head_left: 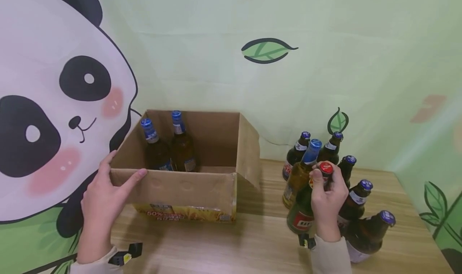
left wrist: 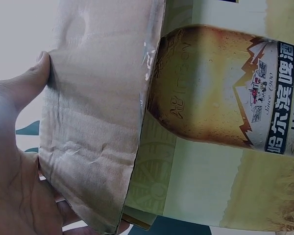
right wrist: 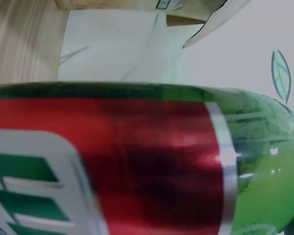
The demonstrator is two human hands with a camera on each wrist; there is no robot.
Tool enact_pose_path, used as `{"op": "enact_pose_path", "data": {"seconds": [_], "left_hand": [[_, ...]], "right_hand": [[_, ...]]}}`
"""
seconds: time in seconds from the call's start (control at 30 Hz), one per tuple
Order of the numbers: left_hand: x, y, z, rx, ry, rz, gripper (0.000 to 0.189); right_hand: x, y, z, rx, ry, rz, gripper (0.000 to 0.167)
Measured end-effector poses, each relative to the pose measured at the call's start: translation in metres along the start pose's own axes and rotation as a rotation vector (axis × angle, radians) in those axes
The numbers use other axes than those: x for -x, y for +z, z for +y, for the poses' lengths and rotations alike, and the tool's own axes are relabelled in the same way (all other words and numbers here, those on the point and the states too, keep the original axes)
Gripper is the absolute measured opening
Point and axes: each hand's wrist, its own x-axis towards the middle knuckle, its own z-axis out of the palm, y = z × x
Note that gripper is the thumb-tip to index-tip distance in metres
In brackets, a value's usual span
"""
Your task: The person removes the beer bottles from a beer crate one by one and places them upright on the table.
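Observation:
My right hand (head_left: pixel 329 203) grips the neck of a green beer bottle (head_left: pixel 300 210) with a red cap and red label. In the right wrist view that bottle's red label (right wrist: pixel 161 161) fills most of the frame. My left hand (head_left: pixel 104 197) holds the front left corner of an open cardboard box (head_left: pixel 180 187), thumb over the front edge and fingers at the left side. Seen from the left wrist, the thumb lies on the edge of a folded flap (left wrist: pixel 95 117). Two blue-capped bottles (head_left: pixel 157 149) stand inside the box at its left.
Several dark bottles (head_left: pixel 364 236) with blue caps stand around the right hand, along with an amber bottle (head_left: pixel 296 181) just behind the green one. The box's right flap (head_left: pixel 249 153) sticks outward. A printed cloth (head_left: pixel 202 73) hangs behind the wooden table (head_left: pixel 267 242).

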Motion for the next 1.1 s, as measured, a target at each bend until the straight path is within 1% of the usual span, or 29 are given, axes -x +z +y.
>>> {"op": "enact_pose_path", "data": {"seconds": [0.2,0.43,0.7,0.83,1.03,1.1], "left_hand": [[0.0,-0.002,0.0,-0.003,0.005,0.013,0.106],[0.0,-0.003,0.001,0.005,-0.005,0.006,0.107],[-0.002,-0.001,0.0,0.006,-0.009,-0.019,0.107],[-0.001,0.0,0.0,0.008,-0.011,-0.018,0.108],[-0.001,-0.001,0.001,0.005,-0.008,-0.016,0.108],[-0.001,-0.001,0.001,0.002,-0.009,-0.018,0.108]], "right_hand": [[-0.001,0.002,0.002,0.028,0.005,0.014,0.015],[-0.003,0.007,0.005,0.029,-0.012,0.023,0.015],[-0.004,0.008,0.01,0.078,0.006,0.023,0.016],[-0.003,0.004,0.015,0.075,0.038,-0.016,0.016],[-0.003,-0.008,0.033,0.076,0.145,-0.126,0.018],[-0.004,-0.011,0.035,0.071,0.168,-0.156,0.019]]}}
